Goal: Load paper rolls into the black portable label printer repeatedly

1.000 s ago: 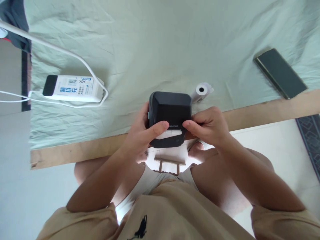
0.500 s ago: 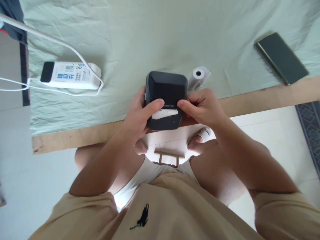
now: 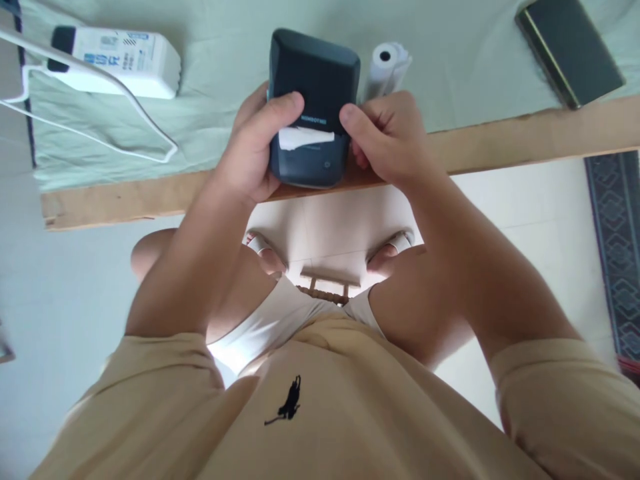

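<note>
A dark label printer (image 3: 315, 80) with rounded corners is held in both hands at the table's front edge. A white strip of paper (image 3: 305, 138) lies across its slot. My left hand (image 3: 255, 143) wraps the printer's left side, thumb on the top face and fingers partly hidden behind it. On the opposite side, my right hand (image 3: 387, 137) is closed, its thumb pressing the right edge; the fingers are curled and partly out of sight. Just beyond that hand, a white paper roll (image 3: 385, 70) with a dark core rests on the cloth.
Pale green cloth (image 3: 215, 53) covers the table, whose wooden edge (image 3: 525, 137) runs across in front of me. A white power strip (image 3: 125, 63) with a looping white cable (image 3: 135, 110) lies at left. At far right sits a dark flat box (image 3: 570, 50). Below are my knees and a stool.
The view has tipped downward, so the table and everything on it appear higher. Both hands keep their hold on the label printer, whose lettering now shows more clearly.
</note>
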`<state>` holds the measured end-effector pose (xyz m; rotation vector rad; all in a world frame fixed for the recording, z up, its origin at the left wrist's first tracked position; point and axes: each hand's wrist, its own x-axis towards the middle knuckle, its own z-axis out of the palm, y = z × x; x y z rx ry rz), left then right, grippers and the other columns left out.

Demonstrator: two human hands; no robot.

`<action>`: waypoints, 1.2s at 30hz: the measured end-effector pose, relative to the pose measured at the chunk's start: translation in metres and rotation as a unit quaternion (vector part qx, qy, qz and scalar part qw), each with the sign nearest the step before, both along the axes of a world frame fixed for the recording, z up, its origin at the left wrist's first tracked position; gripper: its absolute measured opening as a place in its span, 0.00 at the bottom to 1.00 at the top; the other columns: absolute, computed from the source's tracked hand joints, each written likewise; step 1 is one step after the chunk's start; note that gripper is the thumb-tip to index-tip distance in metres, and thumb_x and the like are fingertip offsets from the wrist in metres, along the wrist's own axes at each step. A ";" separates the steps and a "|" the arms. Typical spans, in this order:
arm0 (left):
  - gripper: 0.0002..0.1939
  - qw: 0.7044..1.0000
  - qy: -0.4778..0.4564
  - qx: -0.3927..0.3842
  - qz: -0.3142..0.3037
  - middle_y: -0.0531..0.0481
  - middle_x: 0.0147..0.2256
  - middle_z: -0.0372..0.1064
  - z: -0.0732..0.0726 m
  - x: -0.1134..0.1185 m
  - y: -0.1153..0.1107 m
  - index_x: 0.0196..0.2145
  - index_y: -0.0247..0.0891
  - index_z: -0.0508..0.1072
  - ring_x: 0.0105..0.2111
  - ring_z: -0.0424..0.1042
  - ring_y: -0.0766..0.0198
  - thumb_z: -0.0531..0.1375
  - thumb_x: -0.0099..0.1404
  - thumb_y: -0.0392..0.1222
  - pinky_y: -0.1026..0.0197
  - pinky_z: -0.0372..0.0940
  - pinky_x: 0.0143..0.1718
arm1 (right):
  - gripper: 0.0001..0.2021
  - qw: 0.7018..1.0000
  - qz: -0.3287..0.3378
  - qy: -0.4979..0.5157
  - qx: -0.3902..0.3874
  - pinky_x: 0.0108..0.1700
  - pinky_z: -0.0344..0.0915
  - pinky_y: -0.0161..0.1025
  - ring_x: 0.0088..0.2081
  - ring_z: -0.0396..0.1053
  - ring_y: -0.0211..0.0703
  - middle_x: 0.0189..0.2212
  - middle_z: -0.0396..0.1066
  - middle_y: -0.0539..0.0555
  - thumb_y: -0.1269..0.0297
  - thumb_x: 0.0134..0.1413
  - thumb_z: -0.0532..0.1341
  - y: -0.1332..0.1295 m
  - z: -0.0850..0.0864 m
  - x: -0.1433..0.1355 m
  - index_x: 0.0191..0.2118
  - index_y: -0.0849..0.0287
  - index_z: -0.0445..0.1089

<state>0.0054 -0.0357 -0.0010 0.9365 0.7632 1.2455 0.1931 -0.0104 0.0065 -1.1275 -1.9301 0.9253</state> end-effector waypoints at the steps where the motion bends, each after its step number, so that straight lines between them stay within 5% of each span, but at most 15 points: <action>1: 0.08 1.000 0.004 0.000 -0.007 0.50 0.35 0.78 0.000 0.000 0.000 0.41 0.36 0.77 0.41 0.74 0.59 0.60 0.71 0.40 0.58 0.71 0.48 | 0.29 1.000 0.000 -0.005 -0.001 0.25 0.53 0.39 0.17 0.57 0.34 0.12 0.59 0.48 0.59 0.67 0.59 0.000 0.001 0.000 0.13 0.54 0.58; 7: 0.20 0.998 -0.056 -0.021 -0.027 0.41 0.37 0.78 0.004 0.000 -0.002 0.57 0.16 0.71 0.44 0.73 0.54 0.56 0.72 0.34 0.51 0.67 0.57 | 0.29 1.000 0.008 -0.019 0.002 0.26 0.56 0.40 0.17 0.57 0.35 0.11 0.59 0.48 0.57 0.67 0.59 0.001 0.002 0.003 0.12 0.53 0.58; 13: 0.13 1.000 0.001 -0.008 0.001 0.45 0.37 0.77 0.006 -0.001 -0.008 0.47 0.27 0.77 0.38 0.71 0.59 0.54 0.72 0.35 0.56 0.70 0.49 | 0.29 0.998 0.040 -0.048 0.003 0.25 0.53 0.42 0.20 0.59 0.37 0.14 0.60 0.49 0.55 0.67 0.60 0.004 0.001 0.006 0.13 0.53 0.55; 17: 0.15 1.000 0.005 -0.016 -0.009 0.42 0.41 0.77 0.008 -0.001 -0.007 0.50 0.25 0.76 0.43 0.72 0.55 0.52 0.73 0.34 0.52 0.69 0.54 | 0.29 0.998 0.050 -0.032 0.009 0.24 0.52 0.42 0.19 0.58 0.37 0.14 0.59 0.49 0.54 0.67 0.60 0.006 -0.001 0.007 0.14 0.53 0.56; 22: 0.14 1.000 0.000 0.009 -0.020 0.44 0.40 0.77 0.007 -0.001 -0.008 0.49 0.26 0.76 0.41 0.73 0.57 0.53 0.73 0.35 0.56 0.71 0.49 | 0.28 0.999 0.047 -0.003 0.025 0.25 0.49 0.42 0.19 0.57 0.37 0.13 0.58 0.49 0.55 0.67 0.59 0.004 -0.003 0.007 0.15 0.53 0.57; 29: 0.15 0.998 -0.034 0.012 -0.041 0.42 0.43 0.80 0.004 0.001 -0.008 0.46 0.27 0.78 0.47 0.77 0.55 0.52 0.74 0.33 0.53 0.69 0.59 | 0.28 1.000 0.022 -0.009 0.016 0.25 0.48 0.42 0.19 0.57 0.36 0.13 0.59 0.49 0.52 0.64 0.60 0.001 -0.003 0.005 0.14 0.53 0.57; 36: 0.07 0.999 -0.040 0.025 -0.010 0.47 0.36 0.78 -0.003 -0.006 -0.005 0.43 0.29 0.77 0.38 0.79 0.61 0.60 0.71 0.34 0.60 0.73 0.46 | 0.27 1.000 0.027 0.005 0.009 0.25 0.40 0.43 0.18 0.53 0.32 0.13 0.56 0.47 0.54 0.63 0.60 -0.003 0.002 0.003 0.14 0.55 0.55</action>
